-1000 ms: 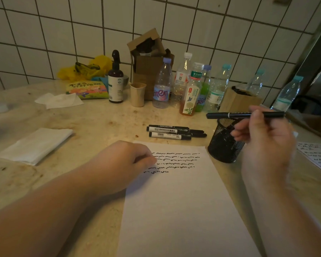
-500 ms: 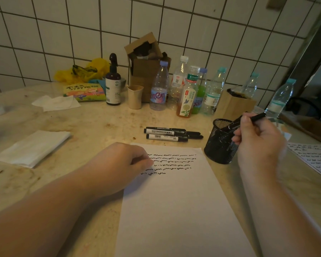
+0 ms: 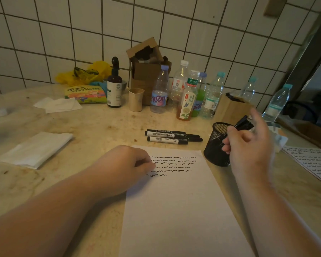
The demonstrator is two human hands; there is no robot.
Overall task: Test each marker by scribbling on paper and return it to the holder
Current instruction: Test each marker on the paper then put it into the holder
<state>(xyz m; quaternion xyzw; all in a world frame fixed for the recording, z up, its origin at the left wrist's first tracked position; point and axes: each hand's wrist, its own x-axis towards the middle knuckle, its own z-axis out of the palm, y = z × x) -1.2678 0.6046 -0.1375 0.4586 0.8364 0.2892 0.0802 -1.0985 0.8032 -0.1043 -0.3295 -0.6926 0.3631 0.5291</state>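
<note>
A white paper sheet (image 3: 174, 210) lies in front of me with several rows of black scribbles (image 3: 174, 164) near its top. My left hand (image 3: 126, 164) rests on the sheet's top left corner, fingers curled under. My right hand (image 3: 248, 145) holds a black marker (image 3: 243, 123) by thumb and curled fingers, index finger raised. The marker tilts down into the black mesh holder (image 3: 214, 151), only its upper end showing above the hand. Three more black markers (image 3: 170, 136) lie side by side on the counter behind the paper, left of the holder.
Several plastic bottles (image 3: 185, 97), a cardboard box (image 3: 146, 71), a beige cup (image 3: 136, 99) and a brown spray bottle (image 3: 114, 89) line the tiled wall. A wooden box (image 3: 230, 110) stands behind the holder. A folded tissue (image 3: 35, 149) lies left; another scribbled sheet (image 3: 315, 164) lies right.
My right hand swung the marker from level above the holder to tilted tip-down, then lowered it into the holder, and the index finger lifted. My left hand stayed on the paper.
</note>
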